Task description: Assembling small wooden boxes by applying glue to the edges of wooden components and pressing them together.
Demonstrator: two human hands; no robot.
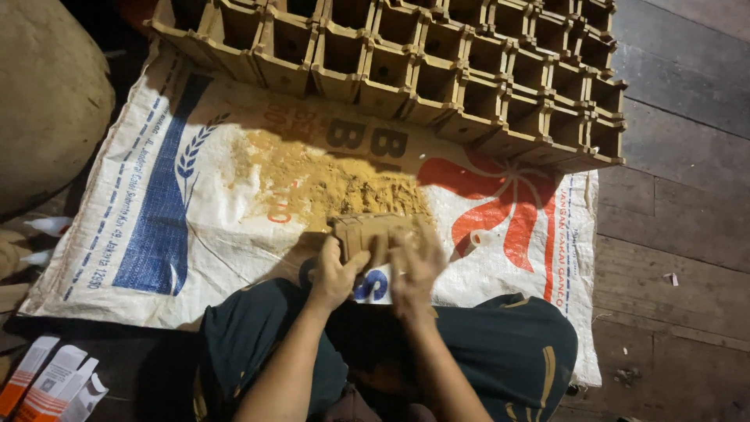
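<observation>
Both hands, left [334,273] and right [416,270], grip a small cardboard box [367,232] low over the sack [195,234], beside the powder [328,184], rows of boxes [437,62] standing beyond.

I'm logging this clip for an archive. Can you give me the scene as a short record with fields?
Setting: person seated on a wooden floor
Left hand: grips the small cardboard box
Right hand: on the same box, blurred
Under the box: yellow-brown powder on a printed woven sack
Behind: rows of open cardboard boxes
Lower left: folded cartons
</observation>
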